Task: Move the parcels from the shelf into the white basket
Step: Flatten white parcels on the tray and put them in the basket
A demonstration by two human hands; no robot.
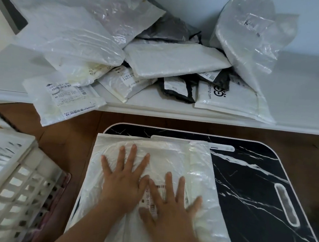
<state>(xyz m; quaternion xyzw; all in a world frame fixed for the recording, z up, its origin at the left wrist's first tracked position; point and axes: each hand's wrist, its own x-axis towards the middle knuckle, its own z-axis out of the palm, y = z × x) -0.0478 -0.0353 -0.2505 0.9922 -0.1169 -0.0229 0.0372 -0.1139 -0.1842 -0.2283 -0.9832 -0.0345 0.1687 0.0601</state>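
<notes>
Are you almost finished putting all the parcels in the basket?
Not nearly. The white basket at the left seems to hold at least one white parcel already. Right now the left hand and right hand press flat on one white parcel lying on the black marble-patterned tray table, not yet in the basket. A big pile of parcels waits on the shelf.
</notes>
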